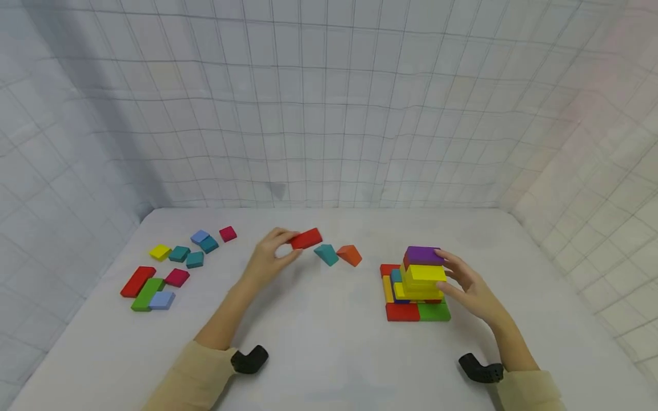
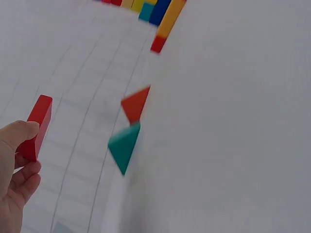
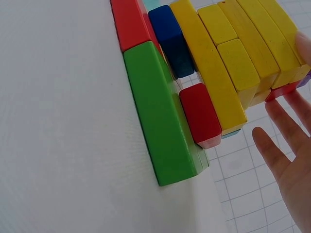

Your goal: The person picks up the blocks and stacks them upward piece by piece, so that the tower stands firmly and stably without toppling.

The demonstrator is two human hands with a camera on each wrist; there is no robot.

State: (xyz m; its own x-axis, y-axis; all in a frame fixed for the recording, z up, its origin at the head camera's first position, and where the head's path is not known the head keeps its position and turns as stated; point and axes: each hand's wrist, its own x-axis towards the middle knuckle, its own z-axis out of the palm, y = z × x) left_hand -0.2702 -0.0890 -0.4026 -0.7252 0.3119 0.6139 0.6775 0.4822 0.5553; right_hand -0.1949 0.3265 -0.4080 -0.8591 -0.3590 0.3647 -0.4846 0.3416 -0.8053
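My left hand pinches a red block between thumb and fingers, lifted above the table. In the left wrist view, the thumb lies on the red block's side. A teal triangular block and an orange triangular block are just right of that hand. At the right stands a stack of coloured blocks, with a purple block on top and yellow blocks beneath. My right hand touches the stack's right side, its fingers fairly straight. A green block lies at the stack's base.
Loose blocks lie at the left: a long red block, a long green block, a light blue block, a yellow block and several small teal and crimson ones. A grid-lined white sheet rises behind the white table.
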